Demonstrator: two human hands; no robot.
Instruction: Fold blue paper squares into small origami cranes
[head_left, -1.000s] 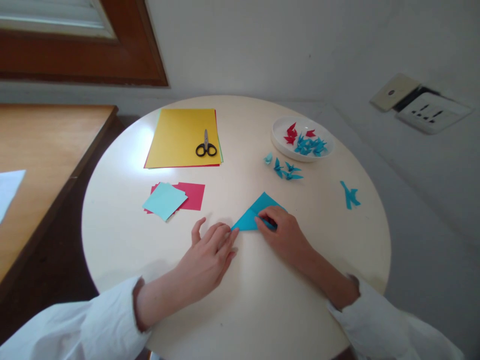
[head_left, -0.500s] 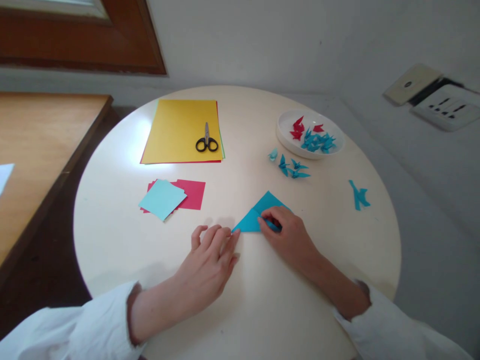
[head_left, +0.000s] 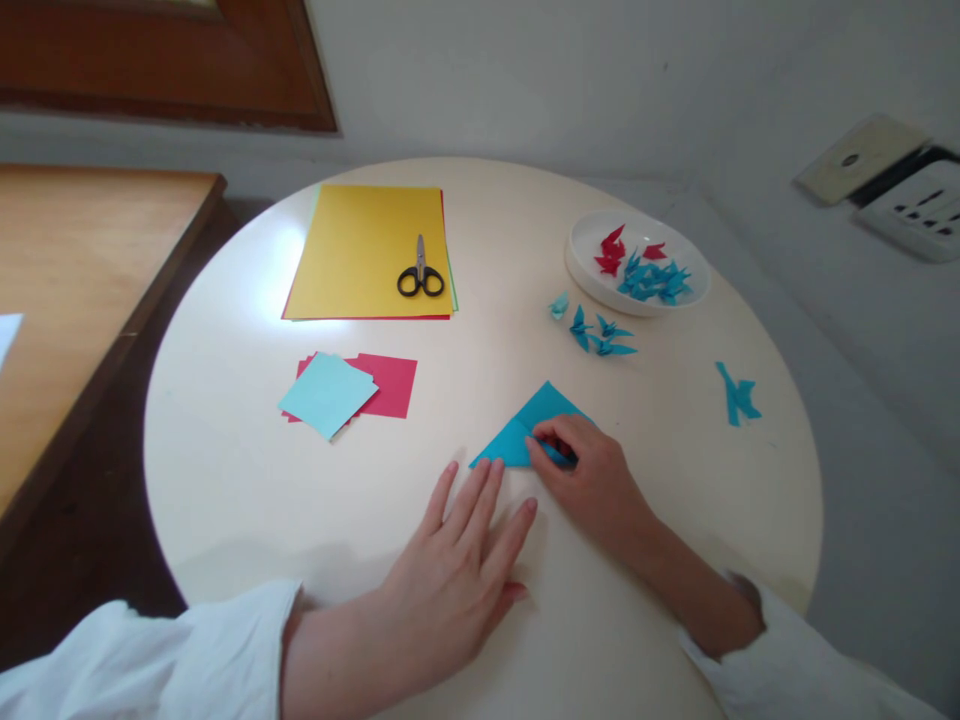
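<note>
Head view. Right hand (head_left: pixel 592 480): grip pressed together, fingertips pinning folded blue paper triangle (head_left: pixel 529 430) flat to round counter (head_left: pixel 225 480). Left hand (head_left: pixel 465 565): grip spread, palm flat on counter, fingertips just short of triangle's near-left corner. Beyond right grip: loose blue origami cranes (head_left: pixel 600 335), then white dish (head_left: pixel 585 275) of cranes. Left of grip: pale blue square (head_left: pixel 326 393) on red squares (head_left: pixel 390 385). Far left: scissors (head_left: pixel 421 272) on yellow sheet (head_left: pixel 360 255).

soft, even daylight; a bright glare patch sits on the round table (head_left: pixel 247 330) near the yellow paper (head_left: pixel 367 250). faint shadows under the hands. edges bend wide-angle; focus mostly sharp.
</note>
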